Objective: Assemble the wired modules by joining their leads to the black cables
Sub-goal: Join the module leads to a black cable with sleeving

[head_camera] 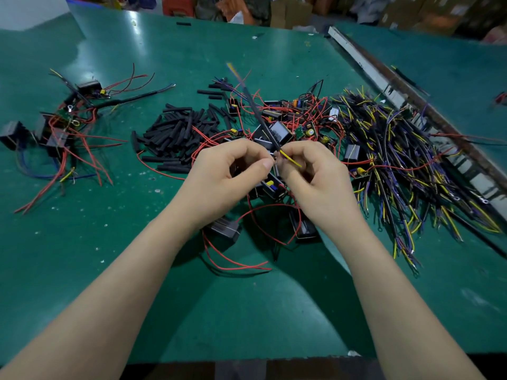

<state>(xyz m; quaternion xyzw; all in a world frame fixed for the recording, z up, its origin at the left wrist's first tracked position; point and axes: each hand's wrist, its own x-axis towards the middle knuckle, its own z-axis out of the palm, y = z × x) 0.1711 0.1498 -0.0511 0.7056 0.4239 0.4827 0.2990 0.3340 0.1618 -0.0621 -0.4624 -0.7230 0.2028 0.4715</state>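
From the head view, the left hand [233, 168] and right hand [310, 171] met above the green table [109, 242], fingers pinching a black cable [260, 116] and its yellow lead [290, 160], likely raised for joining. Loose modules [277, 133] lay heaped beyond; no container showed.

Green worktable [90, 242]; cardboard boxes [428, 12] stacked behind.
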